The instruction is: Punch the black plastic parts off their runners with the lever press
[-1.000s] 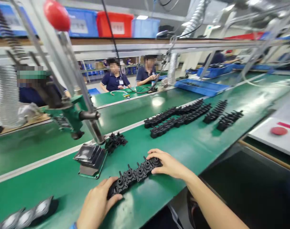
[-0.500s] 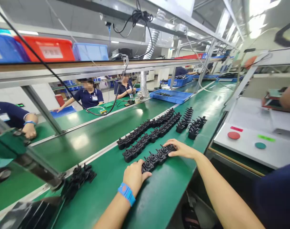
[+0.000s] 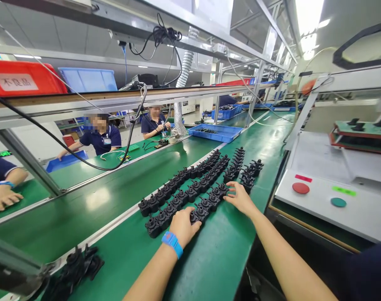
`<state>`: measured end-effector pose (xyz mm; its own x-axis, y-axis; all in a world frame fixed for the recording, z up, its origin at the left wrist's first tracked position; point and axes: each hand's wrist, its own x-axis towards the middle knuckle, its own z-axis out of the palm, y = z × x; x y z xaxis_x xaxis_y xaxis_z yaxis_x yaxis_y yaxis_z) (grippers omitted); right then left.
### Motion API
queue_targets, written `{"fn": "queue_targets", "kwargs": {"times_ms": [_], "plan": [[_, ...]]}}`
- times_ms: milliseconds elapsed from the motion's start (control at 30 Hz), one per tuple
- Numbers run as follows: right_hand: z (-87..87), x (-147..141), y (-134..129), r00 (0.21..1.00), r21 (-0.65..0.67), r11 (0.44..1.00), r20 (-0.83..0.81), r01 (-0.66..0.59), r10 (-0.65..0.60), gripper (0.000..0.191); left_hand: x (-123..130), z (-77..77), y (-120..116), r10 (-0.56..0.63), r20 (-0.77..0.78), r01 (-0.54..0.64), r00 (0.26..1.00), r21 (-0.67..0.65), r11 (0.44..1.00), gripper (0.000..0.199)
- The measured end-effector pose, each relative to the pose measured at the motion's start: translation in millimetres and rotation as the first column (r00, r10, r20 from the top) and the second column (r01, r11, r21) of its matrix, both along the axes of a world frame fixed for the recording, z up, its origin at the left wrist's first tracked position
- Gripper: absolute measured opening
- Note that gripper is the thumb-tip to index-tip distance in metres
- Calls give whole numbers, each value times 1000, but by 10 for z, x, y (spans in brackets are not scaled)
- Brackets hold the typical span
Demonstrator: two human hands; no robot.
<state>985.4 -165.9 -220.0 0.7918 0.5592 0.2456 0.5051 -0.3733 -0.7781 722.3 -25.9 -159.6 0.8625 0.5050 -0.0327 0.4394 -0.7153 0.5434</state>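
Observation:
Several black plastic parts form a short row (image 3: 208, 202) on the green work surface (image 3: 209, 255). My left hand (image 3: 184, 225), with a blue band on its wrist, grips the near end of this row between thumb and fingers. At the far end, my right hand (image 3: 239, 197) has its thumb and fingers apart around the last part; whether they touch it is hard to tell. Two longer rows of the same parts (image 3: 192, 190) lie to the left, running away from me. Two shorter groups (image 3: 252, 170) stand beyond my right hand.
Dark parts (image 3: 80, 267) lie at the lower left beside a metal post. A machine with red and green buttons (image 3: 318, 200) borders the right edge. People sit across the line, near a blue tray (image 3: 215, 133).
The short row has moved closer to the long rows with my hands at its ends. My right fingers have opened slightly. The camera view has shifted, and the co-worker's hand at left now lies flat.

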Motion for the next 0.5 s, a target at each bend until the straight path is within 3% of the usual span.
{"fn": "queue_targets", "kwargs": {"times_ms": [133, 267, 400, 500], "plan": [[-252, -15, 51, 973, 68, 973, 46, 222, -225, 37, 169, -27, -35, 12, 22, -11, 1000, -22, 1000, 53], [-407, -81, 75, 945, 95, 945, 68, 312, -319, 34, 352, -40, -84, 28, 27, -27, 999, -33, 999, 55], [-428, -91, 60, 921, 107, 922, 82, 372, -381, 33, 545, -22, -108, 33, 38, -31, 999, -32, 999, 57], [-359, -50, 13, 904, 112, 907, 100, 406, -416, 33, 612, 21, -110, 31, 59, -29, 998, -33, 999, 70]]}}
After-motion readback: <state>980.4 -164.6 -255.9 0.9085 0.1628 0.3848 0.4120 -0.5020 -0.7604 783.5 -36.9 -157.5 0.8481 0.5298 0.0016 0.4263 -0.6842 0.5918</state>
